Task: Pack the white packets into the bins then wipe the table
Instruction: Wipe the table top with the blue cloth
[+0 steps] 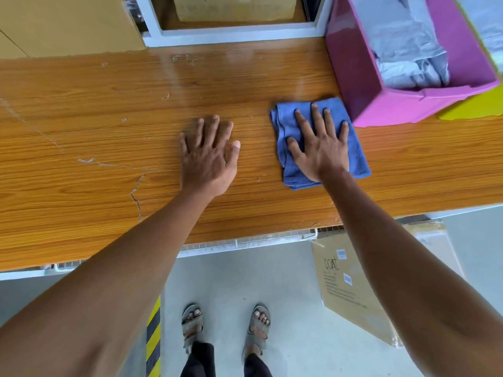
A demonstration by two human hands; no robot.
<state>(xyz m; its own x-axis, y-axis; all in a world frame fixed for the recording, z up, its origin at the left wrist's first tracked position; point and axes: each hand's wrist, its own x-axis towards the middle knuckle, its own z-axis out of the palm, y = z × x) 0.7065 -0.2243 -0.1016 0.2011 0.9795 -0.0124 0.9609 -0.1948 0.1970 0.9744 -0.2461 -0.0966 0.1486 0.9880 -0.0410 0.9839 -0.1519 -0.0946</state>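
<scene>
Cloth (321, 142) — soft, folded, light — lies under my right hand (319, 151), fingers flat, gripping nothing; left hand (208, 156) spread on the table (109, 118).

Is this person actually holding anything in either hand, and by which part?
Nothing is gripped. The right hand presses flat on the middle of the blue cloth; the left hand lies flat on the bare table.
</scene>
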